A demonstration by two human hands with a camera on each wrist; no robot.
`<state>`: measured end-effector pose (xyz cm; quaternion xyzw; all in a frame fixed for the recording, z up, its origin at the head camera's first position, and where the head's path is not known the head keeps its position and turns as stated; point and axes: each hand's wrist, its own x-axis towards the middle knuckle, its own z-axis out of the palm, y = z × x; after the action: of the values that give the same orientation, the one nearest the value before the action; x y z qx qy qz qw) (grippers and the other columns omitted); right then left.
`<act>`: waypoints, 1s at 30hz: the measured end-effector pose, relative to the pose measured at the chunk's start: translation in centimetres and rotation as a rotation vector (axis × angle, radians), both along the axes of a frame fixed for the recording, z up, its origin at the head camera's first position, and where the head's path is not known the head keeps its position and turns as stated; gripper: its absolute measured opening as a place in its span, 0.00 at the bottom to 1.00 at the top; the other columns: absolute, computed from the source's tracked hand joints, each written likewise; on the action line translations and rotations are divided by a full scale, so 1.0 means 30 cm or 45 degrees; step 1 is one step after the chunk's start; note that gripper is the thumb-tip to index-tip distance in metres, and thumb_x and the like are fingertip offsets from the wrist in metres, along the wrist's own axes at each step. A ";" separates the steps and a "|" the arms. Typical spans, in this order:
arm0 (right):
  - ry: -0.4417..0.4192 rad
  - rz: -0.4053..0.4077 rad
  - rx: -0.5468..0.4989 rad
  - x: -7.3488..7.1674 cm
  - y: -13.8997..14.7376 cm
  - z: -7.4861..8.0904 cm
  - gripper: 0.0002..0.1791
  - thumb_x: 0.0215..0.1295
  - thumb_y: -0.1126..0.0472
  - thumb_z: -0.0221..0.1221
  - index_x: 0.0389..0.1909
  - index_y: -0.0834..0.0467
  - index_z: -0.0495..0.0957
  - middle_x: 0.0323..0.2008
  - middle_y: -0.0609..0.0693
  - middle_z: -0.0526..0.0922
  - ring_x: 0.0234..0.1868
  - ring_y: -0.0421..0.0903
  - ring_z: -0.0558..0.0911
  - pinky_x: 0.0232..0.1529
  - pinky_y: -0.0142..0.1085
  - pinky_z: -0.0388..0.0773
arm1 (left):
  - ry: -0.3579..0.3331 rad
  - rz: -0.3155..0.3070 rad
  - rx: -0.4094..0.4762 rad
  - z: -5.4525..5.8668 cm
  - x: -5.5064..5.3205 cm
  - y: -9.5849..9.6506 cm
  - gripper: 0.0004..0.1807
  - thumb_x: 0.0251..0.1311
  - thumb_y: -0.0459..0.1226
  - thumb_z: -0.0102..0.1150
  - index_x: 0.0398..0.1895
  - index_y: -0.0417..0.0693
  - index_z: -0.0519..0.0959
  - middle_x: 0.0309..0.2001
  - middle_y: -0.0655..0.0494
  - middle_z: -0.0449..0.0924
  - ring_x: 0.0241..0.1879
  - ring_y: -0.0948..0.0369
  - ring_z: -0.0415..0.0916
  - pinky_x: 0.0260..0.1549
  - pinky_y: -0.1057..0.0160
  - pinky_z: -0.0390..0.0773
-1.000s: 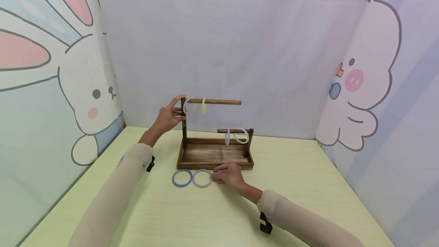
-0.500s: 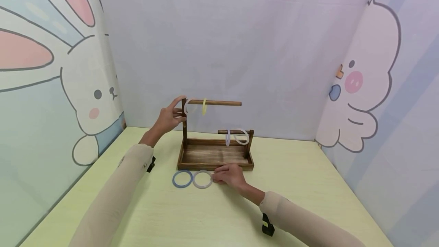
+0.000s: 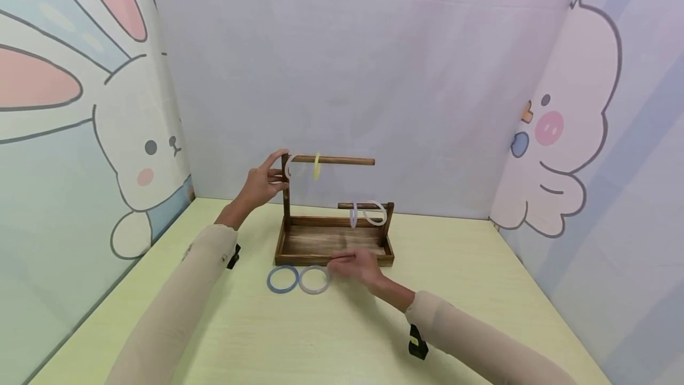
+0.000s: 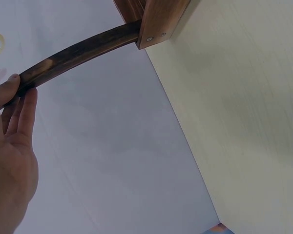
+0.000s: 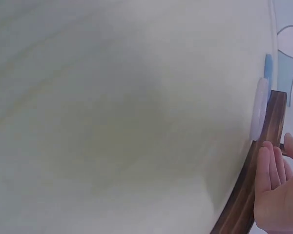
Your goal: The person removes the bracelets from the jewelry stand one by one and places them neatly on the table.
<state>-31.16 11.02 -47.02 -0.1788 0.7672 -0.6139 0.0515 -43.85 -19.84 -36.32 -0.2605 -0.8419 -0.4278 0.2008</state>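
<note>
Steadying the Rack, Reaching for a Ring

Gripping the tall post of the dark wooden rack [image 3: 333,241], the left hand [image 3: 263,184] pinches it near the top. The right hand [image 3: 357,267], fingers loosely extended and holding nothing, hovers at the tray's front edge. A pale translucent ring [image 3: 314,280] lies flat just left of its fingertips; the blue ring [image 3: 282,278] lies farther left.

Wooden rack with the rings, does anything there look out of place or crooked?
Mostly tidy. Two rings, blue and whitish, lie flat on the table in front of the rack instead of hanging on its rods. The left hand holds the tall post; the right hand reaches the whitish ring.
</note>
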 end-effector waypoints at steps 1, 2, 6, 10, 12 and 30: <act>0.006 -0.005 0.006 -0.004 -0.002 0.008 0.18 0.65 0.70 0.69 0.53 0.76 0.82 0.43 0.67 0.88 0.47 0.60 0.89 0.46 0.49 0.89 | 0.003 0.002 -0.003 0.001 0.001 0.000 0.50 0.61 0.23 0.69 0.80 0.67 0.60 0.53 0.33 0.85 0.50 0.42 0.86 0.48 0.44 0.87; 0.011 -0.012 0.015 -0.008 -0.004 0.016 0.19 0.65 0.69 0.69 0.53 0.76 0.82 0.43 0.66 0.89 0.47 0.59 0.90 0.47 0.50 0.88 | 0.005 0.006 -0.005 0.001 0.001 0.000 0.50 0.61 0.23 0.69 0.80 0.67 0.60 0.53 0.33 0.85 0.50 0.42 0.86 0.48 0.44 0.87; 0.012 -0.039 0.038 -0.023 -0.015 0.049 0.20 0.66 0.69 0.70 0.54 0.76 0.82 0.43 0.65 0.89 0.46 0.56 0.90 0.46 0.51 0.88 | 0.006 0.005 -0.002 0.005 0.004 0.001 0.50 0.61 0.23 0.69 0.81 0.66 0.60 0.52 0.32 0.85 0.51 0.42 0.86 0.48 0.44 0.87; 0.063 -0.082 0.064 -0.041 -0.021 0.079 0.17 0.65 0.69 0.70 0.52 0.73 0.84 0.43 0.64 0.89 0.46 0.57 0.90 0.43 0.43 0.90 | 0.002 0.004 0.004 0.008 0.007 0.003 0.50 0.61 0.23 0.69 0.81 0.67 0.60 0.52 0.32 0.85 0.51 0.42 0.86 0.48 0.44 0.87; 0.103 -0.111 0.085 -0.051 -0.023 0.093 0.14 0.65 0.68 0.70 0.50 0.70 0.86 0.43 0.63 0.90 0.46 0.56 0.90 0.42 0.41 0.89 | -0.004 0.006 0.007 0.007 0.010 0.002 0.50 0.61 0.23 0.69 0.80 0.68 0.60 0.53 0.32 0.85 0.52 0.42 0.86 0.48 0.44 0.87; 0.122 -0.150 0.130 -0.081 -0.064 0.195 0.16 0.65 0.60 0.72 0.52 0.61 0.88 0.45 0.56 0.91 0.46 0.49 0.90 0.49 0.48 0.88 | 0.016 0.004 0.009 -0.002 0.012 0.002 0.50 0.60 0.22 0.70 0.80 0.69 0.61 0.51 0.34 0.86 0.50 0.43 0.87 0.48 0.44 0.87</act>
<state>-33.60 9.11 -41.17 -0.1597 0.8081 -0.5668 -0.0125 -43.48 -19.79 -36.37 -0.2612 -0.8394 -0.4289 0.2078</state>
